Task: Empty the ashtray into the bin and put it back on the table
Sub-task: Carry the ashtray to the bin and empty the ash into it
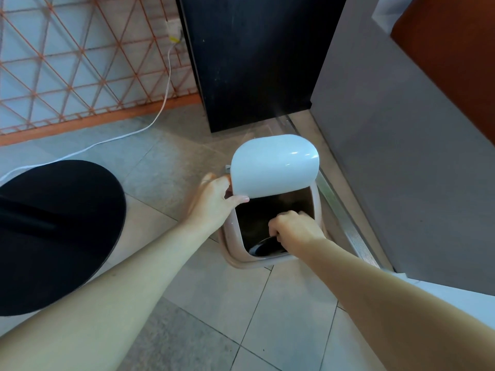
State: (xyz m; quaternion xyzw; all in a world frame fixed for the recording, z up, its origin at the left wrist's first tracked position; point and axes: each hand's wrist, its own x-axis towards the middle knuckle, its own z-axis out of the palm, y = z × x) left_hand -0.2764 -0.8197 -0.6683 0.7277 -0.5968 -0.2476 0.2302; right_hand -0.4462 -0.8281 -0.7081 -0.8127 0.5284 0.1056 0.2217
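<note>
Right hand (292,226) clenched around rim of dark round glossy ashtray (263,247), knuckles up, reaching down into bin mouth. Ashtray tilted steeply on edge, inside opening at near end, just above near rim; only a curved dark sliver with pale highlight visible below the fist, contents not discernible. Left hand (214,202) gripping left edge of white rounded plastic swing lid (273,164), thumb across lid's near corner, fingers behind it, holding lid tipped up and back. Beneath lid, pale pink plastic bin (235,261) with rounded rectangular rim, interior dark, nothing readable inside. Both bare forearms stretching in from bottom corners of view. Bin standing on beige-grey tiled floor (267,303) with thin dark grout lines, just beside a metal floor track (353,236) running along a grey wall panel (401,156) on the right. Tall black cabinet (254,62) right behind bin, well apart from the hands. At left, orange metal diamond-lattice screen (80,62) over pale backing, white cable (166,89) hanging from a wall plug and trailing over floor. Large black rounded shape (53,236) at lower left, touching frame edge, identity unclear. Reddish-brown wooden surface (450,49) at top right corner.
</note>
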